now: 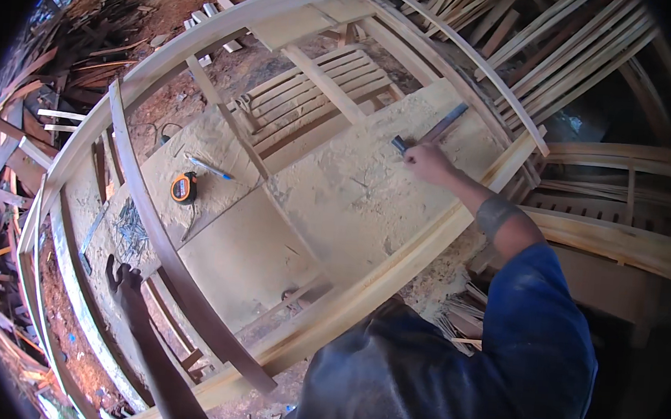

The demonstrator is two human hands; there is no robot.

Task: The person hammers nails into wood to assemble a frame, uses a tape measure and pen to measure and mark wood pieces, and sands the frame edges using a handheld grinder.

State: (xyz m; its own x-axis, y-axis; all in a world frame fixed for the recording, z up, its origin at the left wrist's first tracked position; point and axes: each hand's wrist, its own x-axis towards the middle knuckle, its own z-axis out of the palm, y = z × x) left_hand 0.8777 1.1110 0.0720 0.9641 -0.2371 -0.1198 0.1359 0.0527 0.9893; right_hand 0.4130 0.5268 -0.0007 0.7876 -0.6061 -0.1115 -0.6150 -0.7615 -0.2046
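My right hand (427, 163) is closed around a hammer (446, 124) near its head, over a sawdust-covered board (336, 202). The hammer's dark head pokes out left of the fist, and its grey-blue handle points away to the far right. My left hand (125, 281), dark in shade, reaches under a curved wooden rail with its fingers apart and nothing visible in them. Just beyond those fingers lies a loose heap of nails (132, 229). An orange and black tape measure (183, 188) and a blue-tipped pen (209, 166) rest on the boards farther off.
A large wooden frame (292, 362) with curved rails (163, 243) surrounds the boards, with open gaps between its crosspieces. A slatted wooden panel (313, 90) stands beyond. Long timber strips (576, 59) are stacked at far right; wood scraps (62, 78) cover the ground at left.
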